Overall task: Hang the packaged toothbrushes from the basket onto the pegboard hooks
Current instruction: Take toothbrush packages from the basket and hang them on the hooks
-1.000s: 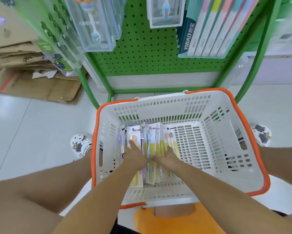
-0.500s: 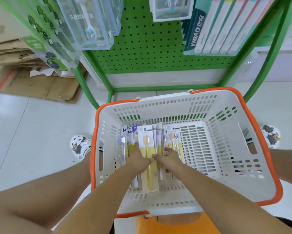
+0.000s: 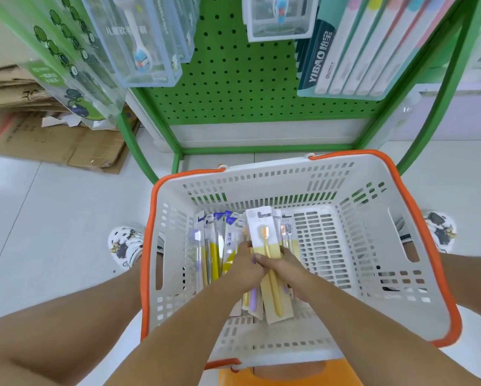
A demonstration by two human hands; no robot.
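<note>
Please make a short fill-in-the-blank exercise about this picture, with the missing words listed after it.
1. The basket has a rim of the colour ____.
2. The right hand holds a pack with a ____ toothbrush.
3. The pegboard is ____.
4. Both the right and the left hand are inside the ____.

Missing words: orange; yellow; green; basket

The basket (image 3: 373, 246) is white with an orange rim, its walls pierced by rows of slots; the pegboard (image 3: 233, 79) is bright green, dotted with a regular grid of dark holes, and its frame is the same green; the top toothbrush pack (image 3: 264, 238) is white above and pale yellow below, holding a yellow brush with an orange head; the packs (image 3: 217, 246) to its left show blue tabs and yellow panels; the flattened cardboard (image 3: 52, 140) is brown; the floor (image 3: 52, 232) is pale, glossy tile; the shoes (image 3: 125, 243) are white with dark printed figures.
</note>
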